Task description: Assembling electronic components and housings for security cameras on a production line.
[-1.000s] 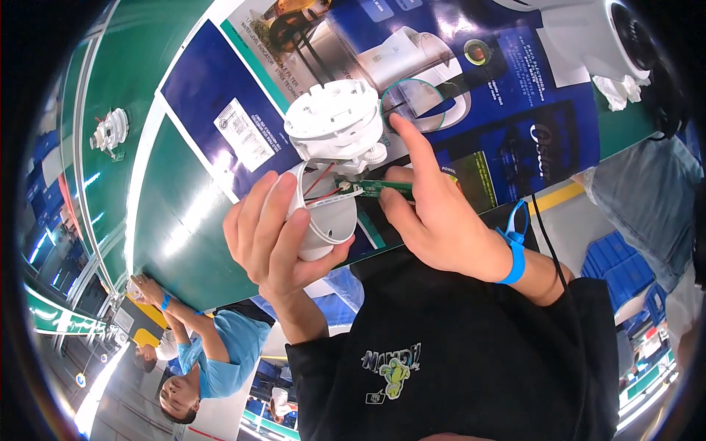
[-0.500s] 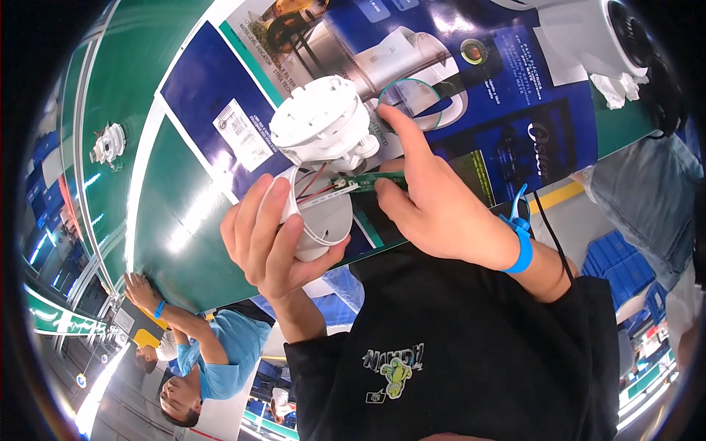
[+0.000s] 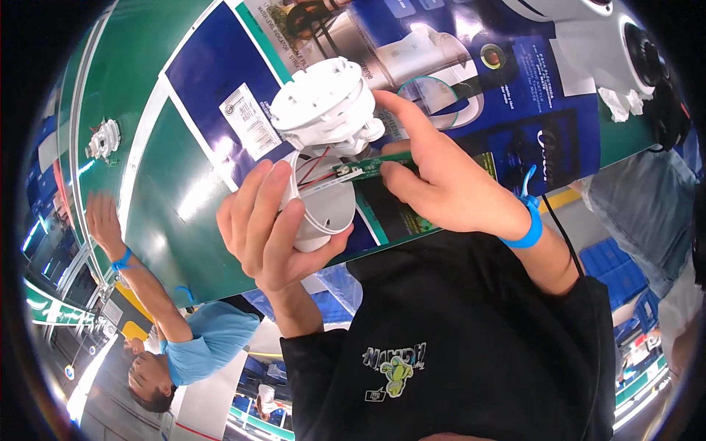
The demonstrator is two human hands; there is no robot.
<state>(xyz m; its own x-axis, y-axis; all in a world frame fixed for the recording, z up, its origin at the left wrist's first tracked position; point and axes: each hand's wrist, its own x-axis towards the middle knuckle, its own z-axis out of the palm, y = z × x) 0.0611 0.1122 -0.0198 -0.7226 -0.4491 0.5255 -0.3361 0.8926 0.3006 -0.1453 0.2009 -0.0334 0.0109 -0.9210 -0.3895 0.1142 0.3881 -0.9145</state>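
Note:
My left hand (image 3: 268, 235) is wrapped around a white, round, hollow plastic housing (image 3: 331, 213), its open side facing up. Just above the housing sits a white plastic mechanism (image 3: 320, 106) with a toothed rim and a small knob, tilted. Red and dark wires (image 3: 315, 176) run between the two parts. A narrow green circuit board (image 3: 371, 168) lies beside the housing's mouth, pinched under the thumb of my right hand (image 3: 456, 180). The index finger of that hand stretches up to the right side of the mechanism; whether it touches there I cannot tell.
Printed blue cardboard packaging (image 3: 515, 132) covers the green table under my hands. At the upper right stands a white device (image 3: 599, 55) with a black round part, crumpled white paper (image 3: 624, 103) beside it. Another white mechanism (image 3: 105, 140) lies at the far left, near a co-worker's raised hand (image 3: 104, 217).
The mechanism and board have shifted slightly, and my right hand has moved a little to the right. The co-worker's hand has lifted off the table edge, up and left.

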